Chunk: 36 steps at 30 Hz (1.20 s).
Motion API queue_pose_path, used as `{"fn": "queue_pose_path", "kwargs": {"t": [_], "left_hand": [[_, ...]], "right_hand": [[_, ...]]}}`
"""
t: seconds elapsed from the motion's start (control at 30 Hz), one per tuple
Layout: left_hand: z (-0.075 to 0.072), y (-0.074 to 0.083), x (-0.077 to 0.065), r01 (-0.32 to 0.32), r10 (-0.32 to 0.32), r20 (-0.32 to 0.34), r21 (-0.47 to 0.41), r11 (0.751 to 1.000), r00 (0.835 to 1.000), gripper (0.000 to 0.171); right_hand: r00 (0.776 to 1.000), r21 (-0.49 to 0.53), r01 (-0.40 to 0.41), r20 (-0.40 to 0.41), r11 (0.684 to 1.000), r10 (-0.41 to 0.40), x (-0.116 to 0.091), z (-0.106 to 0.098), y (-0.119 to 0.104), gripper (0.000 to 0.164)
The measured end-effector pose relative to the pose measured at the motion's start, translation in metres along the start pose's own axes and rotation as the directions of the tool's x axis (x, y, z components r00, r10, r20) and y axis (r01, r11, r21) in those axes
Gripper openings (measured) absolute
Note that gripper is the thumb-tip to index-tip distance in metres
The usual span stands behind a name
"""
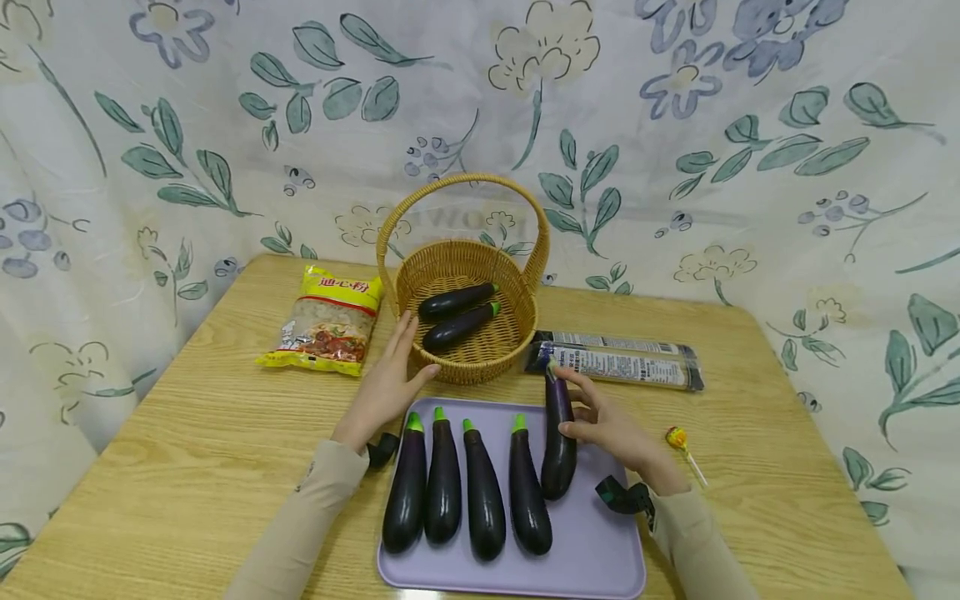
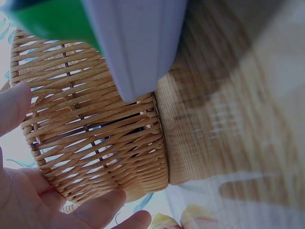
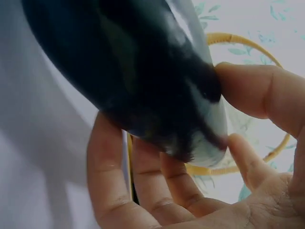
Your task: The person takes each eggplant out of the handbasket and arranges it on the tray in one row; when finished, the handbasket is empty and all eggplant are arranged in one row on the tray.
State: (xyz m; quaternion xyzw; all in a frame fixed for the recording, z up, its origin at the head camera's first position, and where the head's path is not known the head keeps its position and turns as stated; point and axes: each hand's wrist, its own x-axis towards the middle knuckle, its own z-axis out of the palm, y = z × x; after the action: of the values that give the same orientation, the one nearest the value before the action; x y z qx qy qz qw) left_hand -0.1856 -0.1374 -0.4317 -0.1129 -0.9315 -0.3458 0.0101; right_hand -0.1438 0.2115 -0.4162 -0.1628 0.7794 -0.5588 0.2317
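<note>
My right hand (image 1: pixel 611 425) grips a dark purple eggplant (image 1: pixel 558 450) around its upper half, stem end raised, over the right part of the lilac tray (image 1: pixel 600 554). In the right wrist view, thumb and fingers (image 3: pixel 107 167) curl around that eggplant (image 3: pixel 143 86). Several more eggplants (image 1: pixel 486 496) lie side by side on the tray, green stems away from me. My left hand (image 1: pixel 386 387) touches the front left of the wicker basket (image 1: pixel 480 371), its fingers loosely extended along the woven side (image 2: pixel 95 129). Two eggplants (image 1: pixel 457 302) lie inside the basket.
Left of the basket lies a yellow-ended food bag (image 1: pixel 330 321). Long clear packets (image 1: pixel 622 360) with dark ends lie behind the tray at right. A lollipop (image 1: pixel 678 440) is on the wooden table (image 1: pixel 750 392) farther right. The basket's tall handle (image 1: pixel 465 179) arches upward. A floral cloth hangs behind.
</note>
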Motion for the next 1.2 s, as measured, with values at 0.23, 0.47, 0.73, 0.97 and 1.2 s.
{"fn": "queue_pose_path", "kwargs": {"t": [0.23,0.47,0.73,0.97,1.2], "left_hand": [[-0.001,0.001,0.0,0.014,-0.014,0.003,-0.003,1.0,1.0,0.086],[-0.001,0.0,-0.001,0.001,-0.001,0.008,-0.005,1.0,1.0,0.087],[-0.001,0.001,-0.001,-0.003,0.003,0.001,-0.01,1.0,1.0,0.086],[0.0,0.001,0.0,-0.003,0.003,0.003,-0.011,1.0,1.0,0.086],[-0.001,0.001,0.0,0.004,-0.004,0.004,-0.008,1.0,1.0,0.086]], "right_hand": [[0.998,-0.013,-0.02,0.06,1.0,0.021,0.002,0.014,-0.001,0.075],[0.995,0.009,-0.039,0.094,0.999,0.038,0.003,0.023,0.001,0.074],[0.992,-0.004,-0.071,0.103,0.997,0.071,0.002,0.026,0.0,0.073],[0.993,-0.005,-0.079,0.093,0.997,0.079,0.002,0.028,-0.002,0.07],[0.993,-0.002,-0.075,0.093,0.997,0.075,0.003,0.03,-0.004,0.068]]}}
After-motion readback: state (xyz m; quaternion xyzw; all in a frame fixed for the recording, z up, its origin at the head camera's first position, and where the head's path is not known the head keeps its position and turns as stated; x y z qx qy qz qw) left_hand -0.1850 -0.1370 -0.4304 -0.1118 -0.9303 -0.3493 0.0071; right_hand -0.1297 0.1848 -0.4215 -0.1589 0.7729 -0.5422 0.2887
